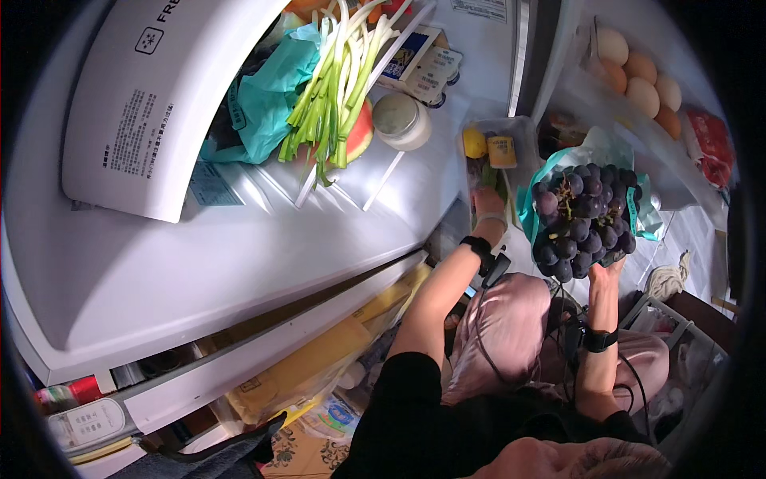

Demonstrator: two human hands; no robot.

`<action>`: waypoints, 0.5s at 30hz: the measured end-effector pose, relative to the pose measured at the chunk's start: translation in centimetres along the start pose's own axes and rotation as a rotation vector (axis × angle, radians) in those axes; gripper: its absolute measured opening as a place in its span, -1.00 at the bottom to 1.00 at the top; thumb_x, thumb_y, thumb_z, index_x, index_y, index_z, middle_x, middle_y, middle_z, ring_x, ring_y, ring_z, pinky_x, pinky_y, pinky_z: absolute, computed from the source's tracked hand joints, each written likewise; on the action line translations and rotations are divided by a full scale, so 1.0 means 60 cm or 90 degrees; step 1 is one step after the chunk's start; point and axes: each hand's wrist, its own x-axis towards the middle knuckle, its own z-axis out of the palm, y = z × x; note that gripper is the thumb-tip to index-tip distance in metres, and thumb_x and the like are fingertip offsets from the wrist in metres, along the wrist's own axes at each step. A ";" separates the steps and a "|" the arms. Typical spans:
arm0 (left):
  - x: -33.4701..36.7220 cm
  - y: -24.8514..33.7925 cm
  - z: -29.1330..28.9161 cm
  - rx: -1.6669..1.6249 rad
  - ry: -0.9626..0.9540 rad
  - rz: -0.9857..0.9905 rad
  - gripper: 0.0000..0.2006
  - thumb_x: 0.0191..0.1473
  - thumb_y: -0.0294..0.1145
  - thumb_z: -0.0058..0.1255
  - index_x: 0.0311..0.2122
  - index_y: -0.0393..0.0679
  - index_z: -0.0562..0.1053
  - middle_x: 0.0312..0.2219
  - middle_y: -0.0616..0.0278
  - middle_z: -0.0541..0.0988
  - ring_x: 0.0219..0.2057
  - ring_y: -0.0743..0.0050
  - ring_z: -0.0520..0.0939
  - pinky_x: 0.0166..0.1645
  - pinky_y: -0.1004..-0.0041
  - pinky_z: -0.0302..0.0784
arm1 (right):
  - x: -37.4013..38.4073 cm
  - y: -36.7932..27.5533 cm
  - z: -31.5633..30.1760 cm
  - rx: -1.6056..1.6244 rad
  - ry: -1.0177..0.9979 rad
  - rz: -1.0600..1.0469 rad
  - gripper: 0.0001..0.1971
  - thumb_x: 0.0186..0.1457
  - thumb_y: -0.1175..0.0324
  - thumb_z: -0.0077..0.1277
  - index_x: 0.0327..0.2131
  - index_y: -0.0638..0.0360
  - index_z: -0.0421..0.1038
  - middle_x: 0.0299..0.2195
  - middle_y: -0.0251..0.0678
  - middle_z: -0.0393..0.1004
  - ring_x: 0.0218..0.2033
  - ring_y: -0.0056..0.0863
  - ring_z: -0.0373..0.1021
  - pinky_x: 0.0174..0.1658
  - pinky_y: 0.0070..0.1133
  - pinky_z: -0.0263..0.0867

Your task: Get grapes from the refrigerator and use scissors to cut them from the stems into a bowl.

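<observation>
A large bunch of dark purple grapes (586,211) sits in a peeled-back teal plastic bag (530,209). My right hand (608,271) supports it from below, most of its fingers hidden under the fruit. To the left, my left hand (488,206) reaches into a long clear bin (520,132) in the fridge door. Beside its fingers lies something green and leafy (499,185); whether they grip it is hidden. Farther in, the bin holds a yellow lemon (475,144) and a small container with a yellow label (501,152).
Brown and pale eggs (642,97) and a red package (708,148) fill the door rack at right. On the fridge shelf are spring onions (339,88), a teal bag (275,88), cut watermelon (361,136) and a lidded jar (401,121). An open drawer (271,359) holds packages.
</observation>
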 end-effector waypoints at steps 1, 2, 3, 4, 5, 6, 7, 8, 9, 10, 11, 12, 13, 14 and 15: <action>-0.009 -0.010 -0.006 -0.108 0.083 0.040 -0.73 0.01 -0.39 -0.20 -0.17 -0.08 0.45 -0.16 0.21 0.44 -0.18 0.22 0.45 -0.08 0.30 0.28 | 0.002 0.004 0.008 -0.015 0.024 -0.005 -0.53 0.03 -0.05 -0.15 -0.13 0.08 0.34 -0.17 -0.26 0.41 -0.15 -0.29 0.34 -0.05 -0.36 0.26; -0.017 -0.018 -0.010 -0.217 0.166 0.082 -0.76 -0.02 -0.42 -0.15 -0.22 -0.10 0.46 -0.16 0.23 0.44 -0.22 0.24 0.47 -0.13 0.31 0.31 | 0.002 0.009 0.015 -0.031 0.049 -0.010 -0.53 0.03 -0.06 -0.15 -0.13 0.08 0.34 -0.17 -0.26 0.41 -0.15 -0.30 0.34 -0.05 -0.36 0.26; -0.034 -0.033 -0.020 -0.216 0.164 0.084 -0.76 -0.02 -0.42 -0.15 -0.22 -0.10 0.46 -0.16 0.23 0.44 -0.22 0.24 0.47 -0.13 0.31 0.31 | 0.002 0.011 0.019 -0.029 0.051 -0.011 -0.53 0.03 -0.06 -0.15 -0.13 0.08 0.34 -0.17 -0.26 0.41 -0.15 -0.30 0.34 -0.05 -0.36 0.26; -0.060 -0.057 -0.021 -0.485 0.176 0.216 -0.80 -0.06 -0.45 -0.10 -0.26 -0.14 0.45 -0.18 0.23 0.44 -0.23 0.29 0.48 -0.19 0.35 0.33 | 0.002 0.013 0.023 -0.018 0.026 0.002 -0.53 0.03 -0.05 -0.15 -0.12 0.09 0.34 -0.17 -0.26 0.41 -0.15 -0.30 0.34 -0.05 -0.36 0.26; -0.091 -0.063 -0.039 -0.761 0.181 0.364 -0.82 -0.11 -0.48 -0.04 -0.31 -0.18 0.43 -0.20 0.23 0.44 -0.24 0.34 0.49 -0.24 0.39 0.35 | -0.007 -0.002 0.034 -0.018 0.003 0.002 -0.53 0.03 -0.05 -0.15 -0.12 0.09 0.34 -0.17 -0.26 0.41 -0.15 -0.30 0.34 -0.05 -0.36 0.27; -0.127 -0.084 -0.035 -0.758 0.181 0.357 -0.82 -0.11 -0.48 -0.04 -0.31 -0.18 0.43 -0.20 0.23 0.44 -0.24 0.34 0.49 -0.24 0.39 0.35 | -0.002 0.004 0.028 -0.013 0.002 0.007 -0.53 0.03 -0.05 -0.15 -0.12 0.09 0.34 -0.17 -0.26 0.41 -0.15 -0.30 0.34 -0.05 -0.36 0.27; -0.166 -0.100 -0.029 -1.164 0.097 0.348 -0.81 -0.14 -0.49 -0.01 -0.32 -0.19 0.39 -0.22 0.20 0.43 -0.23 0.36 0.50 -0.28 0.45 0.34 | 0.002 0.008 0.020 -0.003 -0.015 0.015 -0.53 0.03 -0.05 -0.15 -0.12 0.09 0.33 -0.17 -0.26 0.41 -0.15 -0.29 0.34 -0.05 -0.36 0.27; -0.191 -0.113 -0.025 -1.570 -0.006 0.310 -0.78 -0.18 -0.50 0.02 -0.33 -0.20 0.36 -0.24 0.18 0.43 -0.23 0.37 0.50 -0.32 0.51 0.34 | 0.003 0.012 0.019 0.002 -0.034 0.025 -0.53 0.03 -0.05 -0.15 -0.12 0.09 0.33 -0.17 -0.25 0.41 -0.15 -0.28 0.34 -0.05 -0.36 0.27; -0.197 -0.125 -0.014 -1.573 0.000 0.304 -0.78 -0.18 -0.50 0.02 -0.33 -0.20 0.36 -0.24 0.18 0.43 -0.23 0.37 0.50 -0.32 0.51 0.34 | 0.006 0.013 0.008 0.002 -0.034 0.031 -0.53 0.03 -0.05 -0.15 -0.12 0.09 0.33 -0.17 -0.25 0.41 -0.15 -0.28 0.34 -0.05 -0.36 0.27; -0.195 -0.124 -0.001 -1.623 0.032 0.365 -0.75 -0.18 -0.44 0.04 -0.32 -0.18 0.31 -0.20 0.11 0.41 -0.26 0.31 0.50 -0.36 0.47 0.35 | 0.006 0.010 0.030 0.000 -0.013 0.017 -0.53 0.02 -0.05 -0.15 -0.12 0.09 0.33 -0.17 -0.25 0.41 -0.15 -0.28 0.34 -0.06 -0.35 0.27; -0.193 -0.125 0.012 -1.671 0.068 0.426 -0.70 -0.18 -0.38 0.06 -0.31 -0.17 0.27 -0.17 0.05 0.40 -0.30 0.24 0.51 -0.40 0.44 0.35 | 0.007 -0.006 -0.011 -0.001 0.007 0.004 -0.53 0.02 -0.05 -0.15 -0.12 0.09 0.33 -0.17 -0.25 0.41 -0.15 -0.28 0.34 -0.06 -0.35 0.27; -0.188 -0.131 0.017 -1.674 0.013 0.413 -0.62 -0.24 -0.36 0.10 -0.28 -0.13 0.22 -0.19 0.10 0.37 -0.33 0.32 0.49 -0.46 0.54 0.31 | 0.007 -0.003 -0.009 -0.020 0.042 -0.015 -0.53 0.02 -0.04 -0.13 -0.12 0.10 0.34 -0.17 -0.24 0.41 -0.17 -0.27 0.35 -0.07 -0.35 0.28; -0.188 -0.135 0.023 -1.676 0.013 0.409 -0.62 -0.24 -0.36 0.10 -0.28 -0.13 0.22 -0.19 0.10 0.37 -0.33 0.32 0.49 -0.46 0.54 0.31 | 0.006 -0.001 -0.006 -0.020 0.044 -0.013 -0.53 0.02 -0.04 -0.13 -0.12 0.10 0.34 -0.17 -0.24 0.41 -0.17 -0.27 0.35 -0.07 -0.35 0.28; -0.189 -0.139 0.027 -1.659 0.008 0.375 -0.64 -0.25 -0.39 0.08 -0.29 -0.12 0.22 -0.22 0.11 0.37 -0.34 0.34 0.48 -0.46 0.56 0.30 | 0.004 0.000 -0.003 -0.017 0.051 -0.007 -0.53 0.02 -0.04 -0.13 -0.12 0.10 0.34 -0.17 -0.24 0.41 -0.17 -0.27 0.35 -0.07 -0.35 0.28; -0.189 -0.142 0.027 -1.646 0.002 0.345 -0.65 -0.26 -0.43 0.06 -0.31 -0.11 0.22 -0.24 0.13 0.37 -0.35 0.37 0.47 -0.45 0.58 0.30 | 0.003 0.000 -0.004 -0.018 0.058 -0.004 -0.53 0.01 -0.03 -0.13 -0.12 0.10 0.34 -0.17 -0.23 0.41 -0.17 -0.27 0.35 -0.07 -0.35 0.28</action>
